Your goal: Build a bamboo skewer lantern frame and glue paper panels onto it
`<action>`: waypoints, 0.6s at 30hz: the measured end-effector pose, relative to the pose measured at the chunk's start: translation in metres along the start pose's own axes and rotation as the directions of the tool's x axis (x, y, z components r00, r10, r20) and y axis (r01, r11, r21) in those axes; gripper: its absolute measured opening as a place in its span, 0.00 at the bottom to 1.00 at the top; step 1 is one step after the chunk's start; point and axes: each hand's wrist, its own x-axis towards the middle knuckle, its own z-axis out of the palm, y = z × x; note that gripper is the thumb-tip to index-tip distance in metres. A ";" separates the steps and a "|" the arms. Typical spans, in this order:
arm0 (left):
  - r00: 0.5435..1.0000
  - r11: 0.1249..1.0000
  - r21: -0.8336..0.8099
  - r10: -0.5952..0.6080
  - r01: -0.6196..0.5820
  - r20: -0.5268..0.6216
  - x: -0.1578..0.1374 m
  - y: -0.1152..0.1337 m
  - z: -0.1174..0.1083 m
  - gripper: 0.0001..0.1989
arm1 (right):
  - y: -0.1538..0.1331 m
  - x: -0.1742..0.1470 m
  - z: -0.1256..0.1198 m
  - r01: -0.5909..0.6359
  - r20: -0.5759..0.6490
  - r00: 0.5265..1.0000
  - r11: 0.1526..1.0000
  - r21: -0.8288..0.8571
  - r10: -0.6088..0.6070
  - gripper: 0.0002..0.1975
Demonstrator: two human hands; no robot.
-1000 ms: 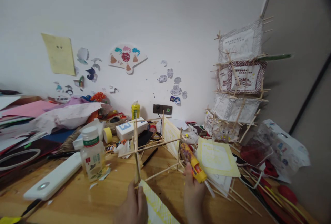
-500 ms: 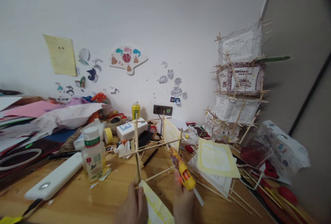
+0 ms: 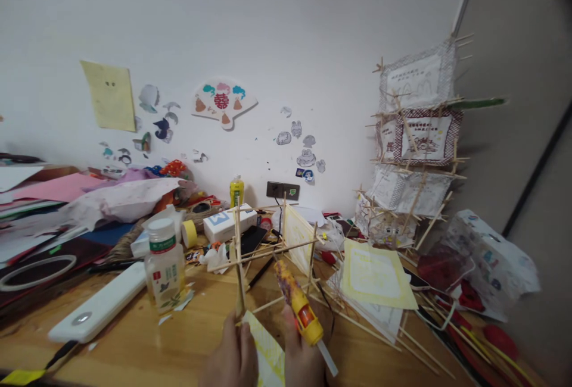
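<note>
My right hand is wrapped round a yellow glue gun. Its tip points up and away, and a clear glue stick pokes out of the rear. My left hand pinches the lower end of an upright of a thin wooden stick frame, close to a sheet of yellow-patterned paper. This paper slants down between my two hands. Another yellow-edged panel is on the far side of the frame. The glue gun's tip is just below the frame's front crossbar; whether they touch I cannot tell.
A clear plastic bottle and a white power bank stand to the left. Yellow-bordered paper and loose sticks lie at right. Behind them rises a tall stick-and-paper tower. Papers and fabric are heaped at far left.
My right hand has moved the glue gun left and slightly down, nearer the frame's left upright. My left hand keeps its hold. The whole view has shifted slightly.
</note>
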 end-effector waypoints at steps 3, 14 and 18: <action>1.000 1.000 -0.007 0.007 -0.007 -0.021 0.000 -0.001 0.001 0.19 | -0.004 -0.009 0.007 0.017 0.023 1.000 0.999 0.036 -0.018 0.16; 1.000 0.999 -0.040 0.002 -0.002 -0.011 -0.002 -0.005 0.001 0.18 | -0.029 -0.004 0.012 0.122 0.057 0.991 0.991 0.050 -0.124 0.14; 1.000 1.000 0.000 -0.004 0.004 0.007 -0.003 -0.004 -0.001 0.19 | -0.031 -0.007 0.015 0.114 0.056 0.991 0.991 0.077 -0.118 0.18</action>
